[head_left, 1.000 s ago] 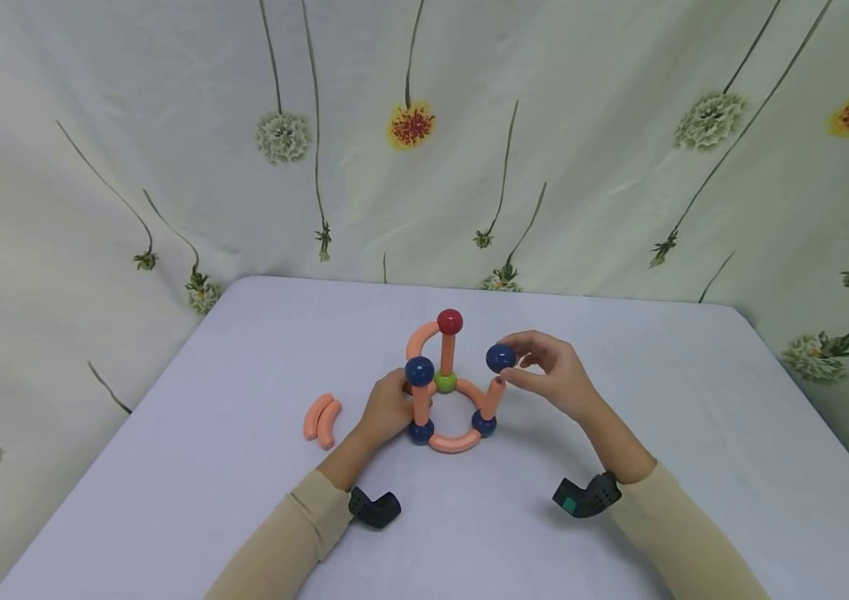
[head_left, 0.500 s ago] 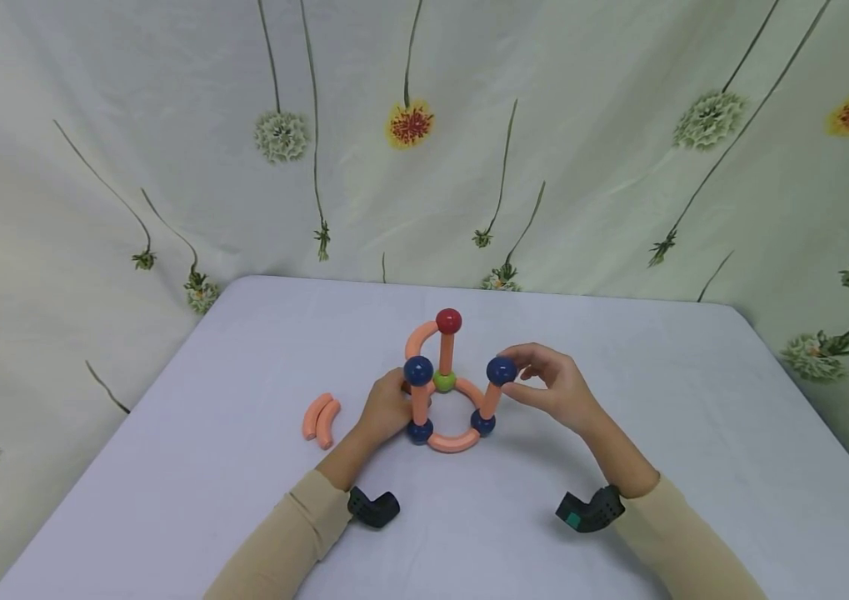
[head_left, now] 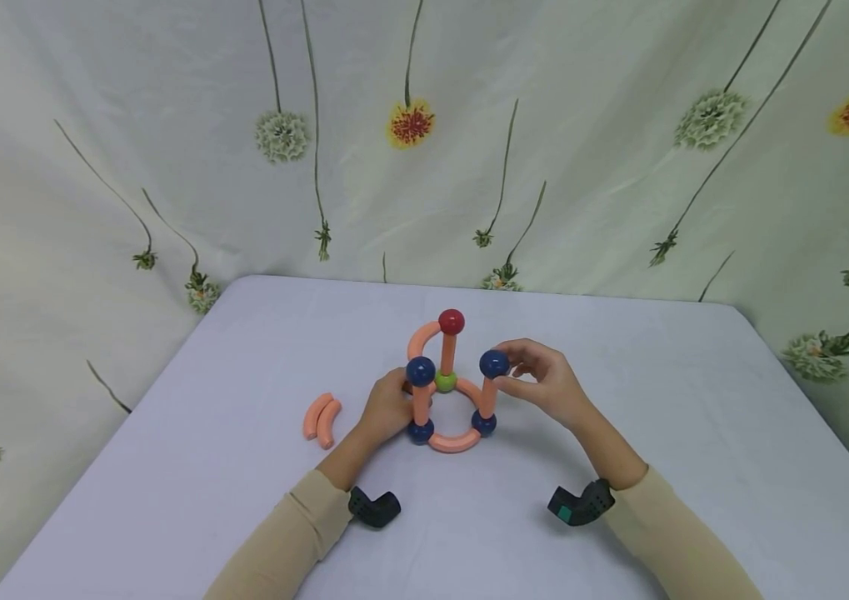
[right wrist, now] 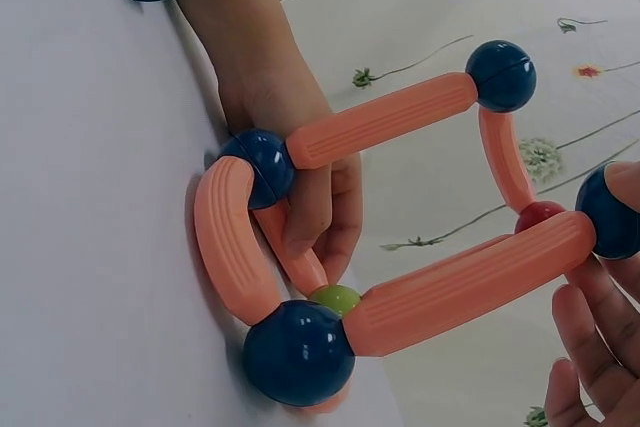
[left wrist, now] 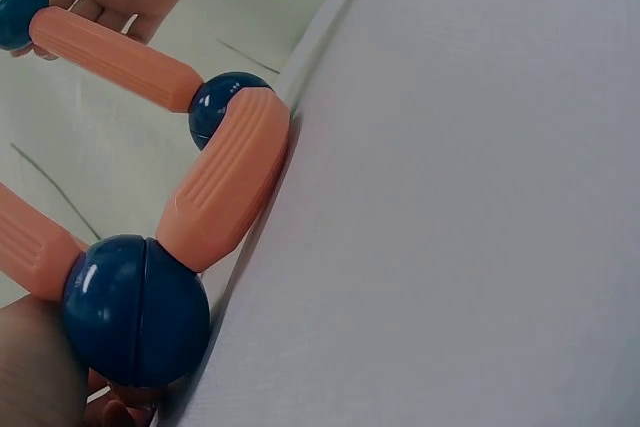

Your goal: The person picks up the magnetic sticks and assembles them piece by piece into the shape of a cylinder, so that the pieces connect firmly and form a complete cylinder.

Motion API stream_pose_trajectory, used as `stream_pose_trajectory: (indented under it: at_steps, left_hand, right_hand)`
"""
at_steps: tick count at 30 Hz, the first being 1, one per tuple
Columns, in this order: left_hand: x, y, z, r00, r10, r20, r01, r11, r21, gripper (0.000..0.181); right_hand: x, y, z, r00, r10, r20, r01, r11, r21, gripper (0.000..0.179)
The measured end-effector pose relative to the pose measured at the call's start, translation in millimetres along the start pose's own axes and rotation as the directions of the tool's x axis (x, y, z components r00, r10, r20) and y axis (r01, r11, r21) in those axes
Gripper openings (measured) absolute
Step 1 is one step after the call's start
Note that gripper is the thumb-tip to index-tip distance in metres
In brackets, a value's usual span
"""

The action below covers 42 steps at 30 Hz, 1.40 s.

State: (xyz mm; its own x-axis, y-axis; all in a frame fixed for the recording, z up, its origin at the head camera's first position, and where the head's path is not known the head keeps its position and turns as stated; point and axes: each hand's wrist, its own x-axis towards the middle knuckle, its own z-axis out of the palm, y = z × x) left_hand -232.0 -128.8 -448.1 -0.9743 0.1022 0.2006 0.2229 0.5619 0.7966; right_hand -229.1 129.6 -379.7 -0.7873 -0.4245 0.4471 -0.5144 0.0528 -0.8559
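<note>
A magnetic ball-and-stick frame stands on the table, its ring base made of curved orange sticks [head_left: 455, 444]. My right hand [head_left: 550, 385] pinches a blue ball [head_left: 494, 364] that sits on top of the right upright stick [head_left: 487, 402]. Around the base's left rear side, my left hand [head_left: 385, 408] grips a curved orange stick [right wrist: 290, 258], partly hidden by its fingers. Another blue ball [head_left: 420, 372] tops the left upright. At the back, a green ball [head_left: 446, 382] carries a stick with a red ball [head_left: 451, 322], from which a curved stick [head_left: 422, 337] arches leftward.
Two loose curved orange sticks [head_left: 322, 419] lie side by side on the white table [head_left: 207, 467], left of the left hand. A flower-printed cloth [head_left: 604, 167] hangs behind the table. Each wrist wears a black camera mount [head_left: 374, 507].
My right hand has lowered the blue ball onto the right upright stick. That stick, tilted rightward before, now stands nearly vertical. The left hand has stayed in place.
</note>
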Motion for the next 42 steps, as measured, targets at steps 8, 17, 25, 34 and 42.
stream_pose_trajectory:
  at_steps: [8,17,25,34,42]
  left_hand:
    - [0.6,1.0,-0.3,1.0,-0.009,0.003,0.009,1.0,-0.005,0.019]
    - [-1.0,0.8,0.2,1.0,-0.025,0.017,0.025,1.0,-0.005,0.022]
    - [0.3,-1.2,-0.2,0.999,-0.027,0.039,0.028,0.999,-0.043,0.032]
    - [0.3,-1.1,-0.1,0.998,-0.024,0.064,0.029,0.997,-0.07,0.03]
    - [2.8,2.1,-0.1,0.997,-0.047,0.062,0.055,0.99,-0.126,0.029]
  right_hand:
    - [-4.9,8.2,-1.8,0.998,0.054,0.044,-0.053,0.998,-0.017,0.042]
    - [-16.3,52.8,3.0,0.925,0.289,0.248,-0.23,0.943,-0.241,0.071]
    - [-20.2,59.4,10.7,0.923,0.225,0.311,-0.151,0.958,-0.243,0.075]
    - [-19.9,53.7,7.2,0.898,0.251,0.36,-0.16,0.951,-0.264,0.084]
    - [-24.9,49.4,3.8,0.907,0.271,0.323,-0.182,0.943,-0.279,0.075]
